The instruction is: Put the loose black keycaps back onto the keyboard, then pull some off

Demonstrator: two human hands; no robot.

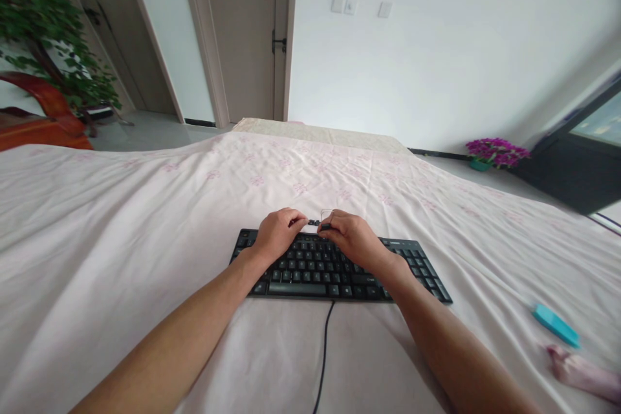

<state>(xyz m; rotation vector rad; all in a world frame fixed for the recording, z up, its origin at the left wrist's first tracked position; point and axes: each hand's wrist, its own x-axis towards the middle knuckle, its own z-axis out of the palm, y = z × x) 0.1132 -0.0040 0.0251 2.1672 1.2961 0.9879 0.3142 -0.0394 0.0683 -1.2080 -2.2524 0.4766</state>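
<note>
A black keyboard [310, 265] lies on the pink bed sheet, its space bar towards me. My right hand [352, 236] reaches over its far edge, closed in a pinch on what looks like a keycap puller [326, 226], with a dark body and a thin wire loop standing up from it. Beside it, my left hand [279, 233] rests over the keyboard's upper left with thumb and fingertips pressed together. Whether it pinches anything is hidden. Between the two hands, several small black keycaps [312, 222] sit just past the keyboard's far edge.
A black cable [325, 352] runs from the keyboard's near side towards me. To the right lie a blue brush-like object [555, 325] and a crumpled pink cloth [582, 372]. Beyond the bed are a wooden chair [43, 113], a leafy plant [43, 32] and purple flowers [497, 152].
</note>
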